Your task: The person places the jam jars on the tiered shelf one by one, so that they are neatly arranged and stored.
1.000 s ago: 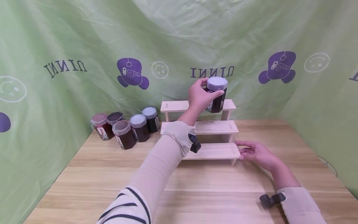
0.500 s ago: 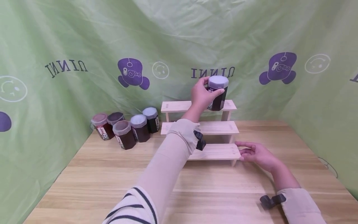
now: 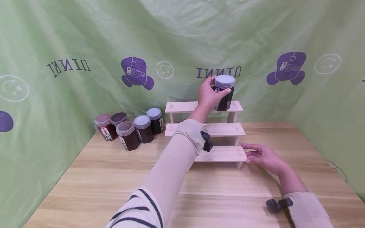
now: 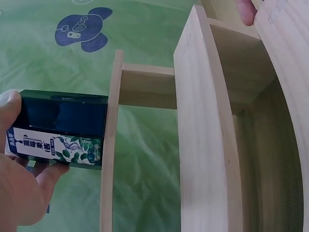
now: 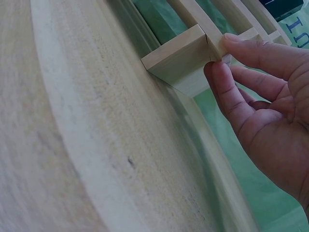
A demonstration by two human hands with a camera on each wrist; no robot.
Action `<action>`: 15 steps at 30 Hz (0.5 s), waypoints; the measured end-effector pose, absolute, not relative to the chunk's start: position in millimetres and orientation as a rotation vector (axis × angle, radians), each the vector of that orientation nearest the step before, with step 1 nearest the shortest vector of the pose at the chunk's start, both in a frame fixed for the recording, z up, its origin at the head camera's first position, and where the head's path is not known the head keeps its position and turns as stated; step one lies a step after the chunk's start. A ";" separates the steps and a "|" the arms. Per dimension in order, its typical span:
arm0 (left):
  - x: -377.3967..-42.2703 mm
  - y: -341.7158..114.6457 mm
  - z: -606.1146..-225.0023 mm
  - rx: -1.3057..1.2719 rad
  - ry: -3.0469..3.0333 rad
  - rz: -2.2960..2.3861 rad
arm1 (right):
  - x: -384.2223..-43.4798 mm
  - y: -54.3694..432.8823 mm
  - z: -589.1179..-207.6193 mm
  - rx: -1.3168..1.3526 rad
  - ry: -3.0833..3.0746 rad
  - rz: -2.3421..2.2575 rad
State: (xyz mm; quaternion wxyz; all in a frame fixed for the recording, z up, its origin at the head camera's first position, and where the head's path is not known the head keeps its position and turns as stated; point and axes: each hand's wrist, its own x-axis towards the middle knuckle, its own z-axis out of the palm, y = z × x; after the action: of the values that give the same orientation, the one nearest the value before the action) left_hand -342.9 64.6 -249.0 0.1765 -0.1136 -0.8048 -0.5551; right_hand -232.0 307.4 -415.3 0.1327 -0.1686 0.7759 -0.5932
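My left hand [image 3: 209, 96] grips a dark jar [image 3: 226, 99] with a pale eight-sided lid, thumb and fingers around its upper part. The jar stands upright at the right end of the top tier of a three-step wooden shelf [image 3: 219, 128]. In the left wrist view, the labelled jar [image 4: 58, 125] has its base against the top board [image 4: 110, 145]. At the right end of the lowest tier, my right hand [image 3: 265, 158] pinches the board's corner. Seen from the right wrist, thumb and fingers of that hand [image 5: 270, 92] hold the shelf's corner [image 5: 212, 41].
Several similar jars stand at the table's back left: a red-brown one [image 3: 106, 127], a dark-lidded one [image 3: 119, 118], a nearer one [image 3: 127, 136] and two with pale lids, one at the front [image 3: 144, 129], one behind [image 3: 155, 121]. Green printed cloth [image 3: 182, 38] surrounds the wooden table [image 3: 114, 183].
My left hand has moved slightly right with the jar, which has come to the top tier. The right hand keeps its hold on the lowest board.
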 end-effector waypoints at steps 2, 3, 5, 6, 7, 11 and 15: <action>-342.3 65.5 -250.3 -0.337 -2.267 -1.582 | -231.4 308.2 -414.0 -0.490 2.257 -1.720; -341.9 65.5 -251.4 -0.344 -2.262 -1.583 | -231.4 308.6 -413.4 -0.490 2.259 -1.718; -341.6 65.2 -254.5 -0.362 -2.243 -1.593 | -231.0 308.7 -412.1 -0.493 2.259 -1.720; -341.6 65.0 -256.3 -0.369 -2.234 -1.602 | -230.9 308.7 -411.5 -0.492 2.260 -1.721; -341.8 64.6 -258.3 -0.375 -2.229 -1.608 | -230.7 308.8 -411.0 -0.491 2.259 -1.720; -341.7 63.5 -265.5 -0.366 -2.197 -1.654 | -229.4 308.0 -409.9 -0.474 2.256 -1.721; -340.1 60.4 -272.5 -0.334 -2.163 -1.692 | -228.9 306.3 -411.2 -0.479 2.238 -1.730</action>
State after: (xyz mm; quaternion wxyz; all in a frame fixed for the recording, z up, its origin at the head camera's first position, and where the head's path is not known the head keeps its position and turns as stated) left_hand -340.1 60.4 -272.5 0.1864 -0.1185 -0.7682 -0.6008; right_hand -228.9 306.3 -411.2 0.1360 -0.1655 0.7729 -0.5973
